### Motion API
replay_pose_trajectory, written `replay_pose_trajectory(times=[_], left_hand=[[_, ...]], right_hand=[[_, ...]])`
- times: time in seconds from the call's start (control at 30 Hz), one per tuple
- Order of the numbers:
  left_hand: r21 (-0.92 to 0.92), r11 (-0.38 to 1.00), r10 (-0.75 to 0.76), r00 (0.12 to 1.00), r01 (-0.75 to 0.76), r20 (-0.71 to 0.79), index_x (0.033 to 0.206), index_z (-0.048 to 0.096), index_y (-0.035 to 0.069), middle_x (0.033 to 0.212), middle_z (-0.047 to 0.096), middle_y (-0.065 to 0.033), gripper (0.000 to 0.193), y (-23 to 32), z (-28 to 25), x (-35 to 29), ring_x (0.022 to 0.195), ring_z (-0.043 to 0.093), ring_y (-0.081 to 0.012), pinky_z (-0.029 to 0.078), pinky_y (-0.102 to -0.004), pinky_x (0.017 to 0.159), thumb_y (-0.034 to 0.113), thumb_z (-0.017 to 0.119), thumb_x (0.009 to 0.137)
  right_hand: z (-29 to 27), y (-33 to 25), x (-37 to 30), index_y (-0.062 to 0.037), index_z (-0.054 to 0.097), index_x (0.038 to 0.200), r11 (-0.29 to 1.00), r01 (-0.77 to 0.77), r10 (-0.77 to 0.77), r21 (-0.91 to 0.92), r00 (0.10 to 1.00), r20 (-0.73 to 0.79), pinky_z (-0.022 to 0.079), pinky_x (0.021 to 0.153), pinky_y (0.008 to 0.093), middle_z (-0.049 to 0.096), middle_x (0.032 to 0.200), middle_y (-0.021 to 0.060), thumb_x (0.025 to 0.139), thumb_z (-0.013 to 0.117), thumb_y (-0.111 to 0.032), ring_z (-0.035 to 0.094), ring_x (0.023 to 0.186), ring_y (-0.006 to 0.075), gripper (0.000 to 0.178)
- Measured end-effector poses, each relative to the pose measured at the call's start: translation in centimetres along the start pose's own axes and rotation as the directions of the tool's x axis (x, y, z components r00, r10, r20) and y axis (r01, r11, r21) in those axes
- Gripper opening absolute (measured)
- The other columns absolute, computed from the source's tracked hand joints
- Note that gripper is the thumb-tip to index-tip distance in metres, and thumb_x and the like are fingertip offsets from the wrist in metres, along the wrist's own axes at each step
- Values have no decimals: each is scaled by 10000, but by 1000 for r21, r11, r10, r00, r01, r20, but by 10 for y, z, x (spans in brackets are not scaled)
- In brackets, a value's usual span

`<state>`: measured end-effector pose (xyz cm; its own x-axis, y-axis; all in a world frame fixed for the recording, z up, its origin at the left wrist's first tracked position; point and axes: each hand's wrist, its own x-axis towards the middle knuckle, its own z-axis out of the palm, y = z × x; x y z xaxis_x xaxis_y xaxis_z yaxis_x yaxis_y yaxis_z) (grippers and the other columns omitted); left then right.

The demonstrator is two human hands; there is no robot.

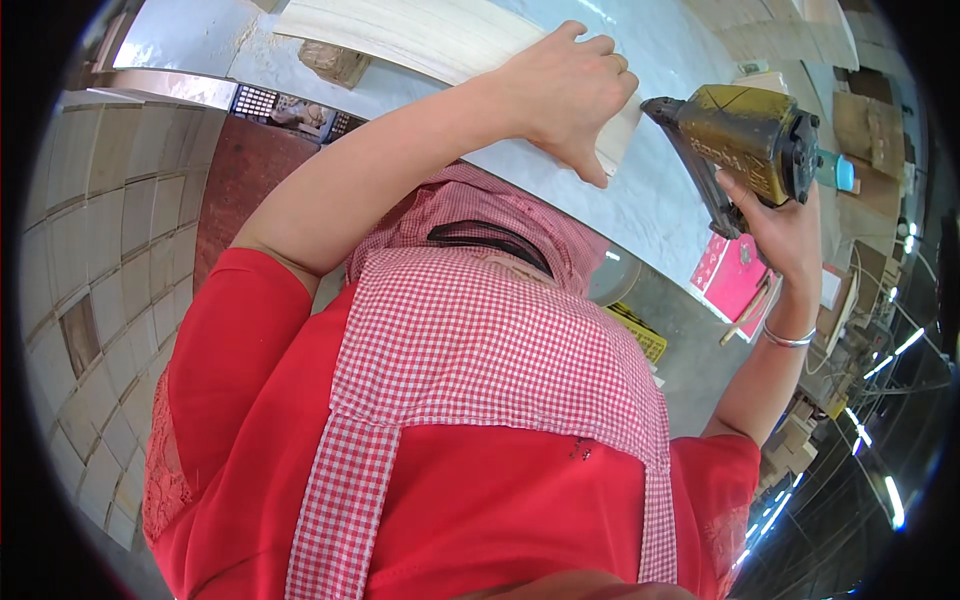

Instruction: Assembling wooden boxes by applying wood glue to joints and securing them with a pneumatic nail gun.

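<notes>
A long, pale wooden board (400,38) lies across the light blue-grey worktable. Near its right end, my left hand (575,95) is closed over it, the fingers bent toward the far side and the thumb at the near side. My right hand (785,230) grips a worn yellow and black nail gun (735,125) by its handle, partly hidden behind the tool's body. The gun is tilted above the table, its nose close to the board's end but apart from it.
A rough wood block (333,63) sits at the board's near edge. Stacked wooden pieces (100,200) rise on the left. A pink box (735,275) stands by the table's (640,215) right front edge, and a yellow crate (640,335) lies below. Beyond the gun is a teal-capped bottle (840,172).
</notes>
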<state>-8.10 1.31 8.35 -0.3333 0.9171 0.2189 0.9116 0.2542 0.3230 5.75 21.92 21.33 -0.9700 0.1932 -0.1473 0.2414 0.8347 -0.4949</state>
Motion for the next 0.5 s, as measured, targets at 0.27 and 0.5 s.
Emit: replay_pose_trajectory(times=[0.27, 0.5], left_hand=[[-10, 1000, -3, 1000, 3, 6, 1115, 631, -14, 1110, 653, -159, 802, 1, 1, -3, 1155, 550, -286, 366, -460, 1045, 529, 822, 556], [16, 999, 29, 1000, -29, -7, 1155, 613, -34, 1126, 639, -170, 866, 0, -4, 0, 1150, 553, -301, 371, -456, 1046, 597, 796, 591]], right_hand=[[-1, -2, 6, 20, 661, 1077, 997, -63, 61, 46, 997, 49, 518, 810, 297, 716, 1012, 71, 808, 791, -111, 656, 894, 136, 327], [3, 15, -9, 18, 663, 1073, 996, -31, 40, 78, 993, -107, 525, 721, 289, 711, 955, 63, 800, 798, -131, 651, 798, 127, 340]])
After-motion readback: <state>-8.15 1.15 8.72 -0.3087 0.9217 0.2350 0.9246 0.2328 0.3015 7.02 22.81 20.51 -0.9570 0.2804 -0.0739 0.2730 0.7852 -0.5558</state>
